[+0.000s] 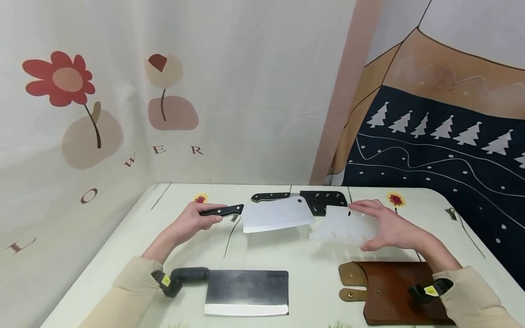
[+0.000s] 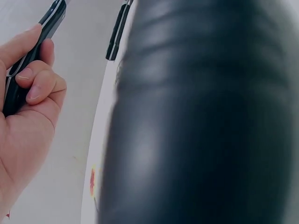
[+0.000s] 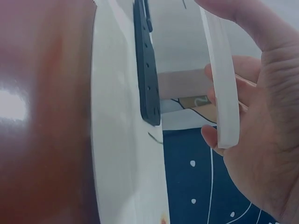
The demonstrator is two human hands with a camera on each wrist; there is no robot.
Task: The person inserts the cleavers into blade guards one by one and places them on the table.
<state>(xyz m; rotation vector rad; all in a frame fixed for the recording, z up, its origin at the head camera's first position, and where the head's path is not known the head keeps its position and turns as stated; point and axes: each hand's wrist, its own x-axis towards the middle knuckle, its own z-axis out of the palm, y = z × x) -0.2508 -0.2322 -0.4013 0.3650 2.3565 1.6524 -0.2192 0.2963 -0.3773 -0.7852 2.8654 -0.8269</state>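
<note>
My left hand (image 1: 197, 219) grips the black riveted handle (image 1: 225, 210) of a cleaver. The cleaver's bare silver blade (image 1: 279, 215), with a hole near its far upper corner, is held above the table and points right. My right hand (image 1: 395, 226) holds a white translucent blade guard (image 1: 342, 228) between thumb and fingers. The guard's left part is close to the blade tip, apart from it. In the right wrist view the guard (image 3: 223, 88) appears edge-on within the hand. Curled fingers show round the handle (image 2: 35, 56) in the left wrist view.
Behind the blade lies a black-handled knife (image 1: 270, 197) in a black sheath (image 1: 321, 199). In front lies a second cleaver (image 1: 246, 291) with a ribbed black handle. A brown leather sheath (image 1: 393, 291) lies under the right forearm. Curtains hang behind the white table (image 1: 311, 273).
</note>
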